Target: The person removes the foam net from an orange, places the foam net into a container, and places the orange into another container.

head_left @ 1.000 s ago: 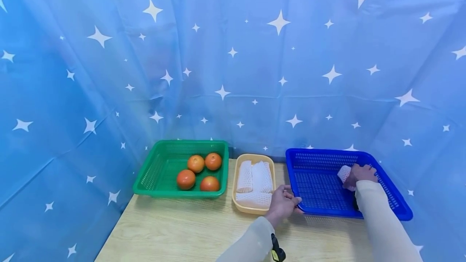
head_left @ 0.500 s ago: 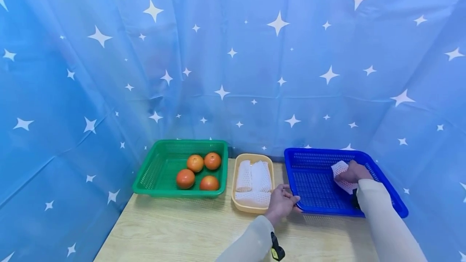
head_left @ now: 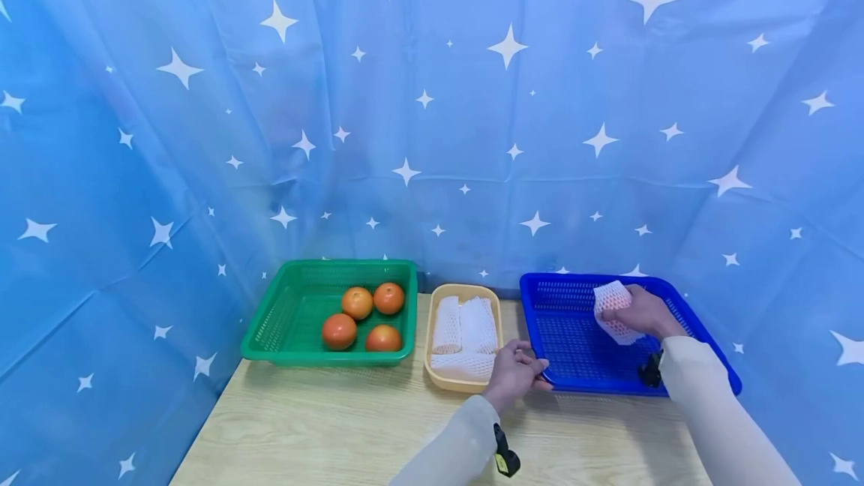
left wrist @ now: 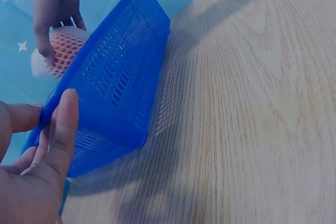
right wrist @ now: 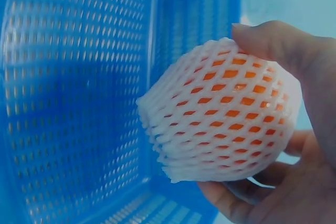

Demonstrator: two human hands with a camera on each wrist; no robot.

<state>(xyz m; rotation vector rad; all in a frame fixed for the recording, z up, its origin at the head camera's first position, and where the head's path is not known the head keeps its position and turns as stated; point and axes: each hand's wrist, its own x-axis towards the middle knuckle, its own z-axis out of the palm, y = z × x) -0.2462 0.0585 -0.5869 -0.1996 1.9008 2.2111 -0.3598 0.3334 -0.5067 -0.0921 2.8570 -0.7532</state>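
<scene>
My right hand [head_left: 649,311] grips an orange in a white foam net sleeve [head_left: 613,307] over the blue plastic basket [head_left: 570,343]. In the right wrist view the thumb lies on one side of the sleeved orange [right wrist: 231,114] and the fingers curl under the other. Orange skin shows through the mesh, and the sleeve's loose end points away from the palm. My left hand [head_left: 514,375] pinches the blue basket's rim at its near left corner. The left wrist view has the thumb and fingers on either side of that rim [left wrist: 50,106].
A green basket [head_left: 286,328] on the left holds several bare oranges [head_left: 357,304]. Between the two baskets stands a small yellow tray [head_left: 429,340] with white foam net sleeves [head_left: 478,325] in it. A blue star-patterned curtain [head_left: 432,133] hangs behind the wooden table [head_left: 324,426].
My right hand has lifted the sleeved orange up and to the left from the right part of the blue basket. My left hand keeps its hold on the rim.
</scene>
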